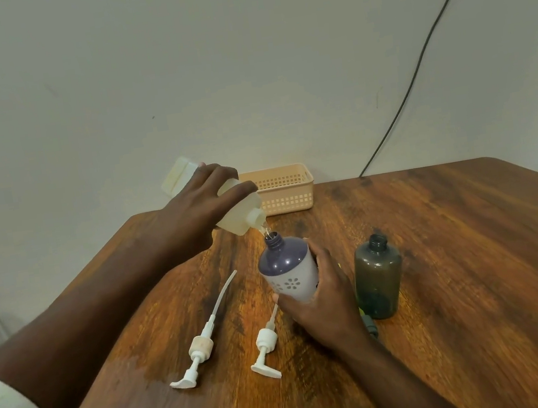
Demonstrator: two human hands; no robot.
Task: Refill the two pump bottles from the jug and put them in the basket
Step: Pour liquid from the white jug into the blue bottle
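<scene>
The left hand (204, 199) grips the tilted jug (223, 206), pouring into the purple pump bottle (288, 266) that the right hand (326, 299) clasps on the tabletop (478, 278). The dark bottle (378, 278) stands open just beside; the basket (284, 187) sits behind by the wall.

Plain indoor room, likely domestic: wooden table (442, 266) under the fingers, bare painted wall (241, 69) beyond them, loose cable (414, 69).

The left hand (202, 206) tips the pale jug (227, 209) over the purple bottle (287, 270). The right hand (323, 303) holds that bottle. A dark bottle (379, 278) stands open beside it. Two white pumps (197, 345) (267, 346) lie on the brown worktop (478, 278). A peach basket (284, 189) sits at the back, near the wall.
</scene>
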